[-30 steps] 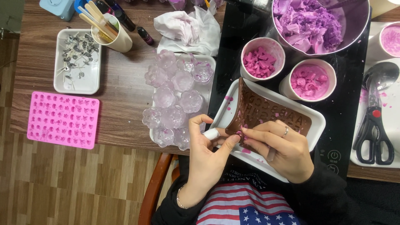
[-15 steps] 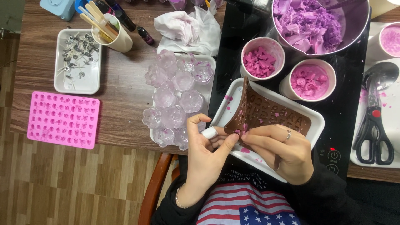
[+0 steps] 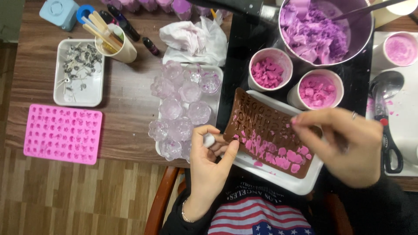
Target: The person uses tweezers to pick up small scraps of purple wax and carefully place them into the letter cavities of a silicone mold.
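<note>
Nearby, pink cups [image 3: 270, 69] crowd the brown mould [image 3: 261, 126] above the left hand [image 3: 211, 161]

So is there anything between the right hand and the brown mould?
Nothing visible. The right hand hovers directly over the far end of the brown mould, while the left hand pinches its near edge.
</note>
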